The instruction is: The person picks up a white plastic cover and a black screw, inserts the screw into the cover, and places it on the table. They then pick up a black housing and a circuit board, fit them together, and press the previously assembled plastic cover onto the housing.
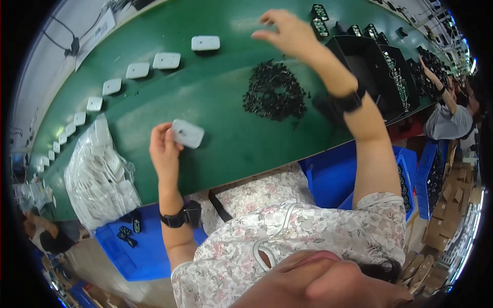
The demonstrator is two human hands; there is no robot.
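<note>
My left hand (165, 149) pinches a white plastic case (189, 134), a flat rounded rectangle with a small dark mark in its face, above the green table. My right hand (288, 33) reaches out over the far side of the table, its thumb and fingers apart and nothing visible in them. Below and left of that forearm lies a loose pile of small black parts (275, 92). Several similar white cases stand in a curved row along the far edge; the nearest to my right hand is a white case (205, 43). Both wrists wear black bands.
A clear plastic bag of white pieces (100, 177) lies at the table's left edge. Black trays (359, 66) and circuit boards (319, 26) occupy the right side. Blue bins (133, 256) sit below the table edge. A co-worker (449, 120) is at the far right.
</note>
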